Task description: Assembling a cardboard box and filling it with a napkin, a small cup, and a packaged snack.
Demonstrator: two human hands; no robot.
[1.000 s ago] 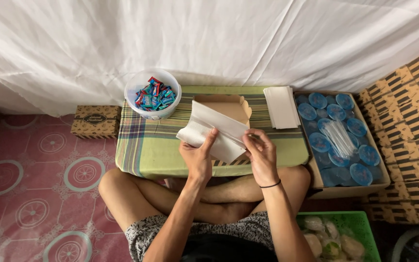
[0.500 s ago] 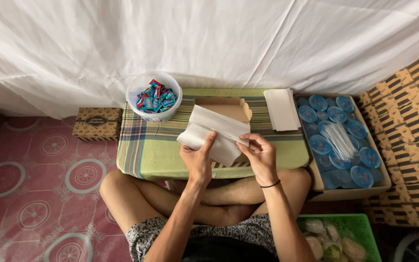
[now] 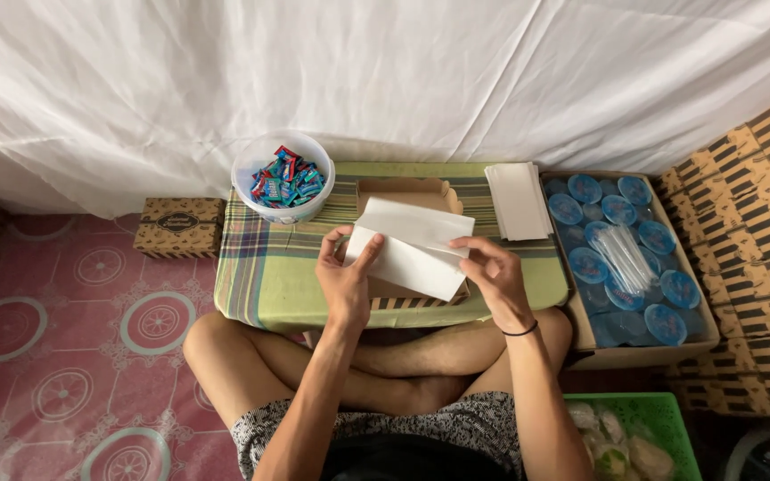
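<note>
Soft, even daylight; sharp picture throughout

The white sheet (image 3: 385, 80) glows brightly without glare, folds shaded grey. Faint shadows lie under the surface (image 3: 269, 267) and crossed legs; bottom-right corner falls dim. Slight wide-angle bending at edges, no blur.

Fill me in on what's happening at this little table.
A person sits cross-legged at a low table covered in a plaid cloth. Both hands, the left hand and the right hand, hold a folded white paper sheet over an open brown cardboard box. A white tub of wrapped candies, a stack of white paper, and a carton of blue-lidded cups sit close by.
</note>
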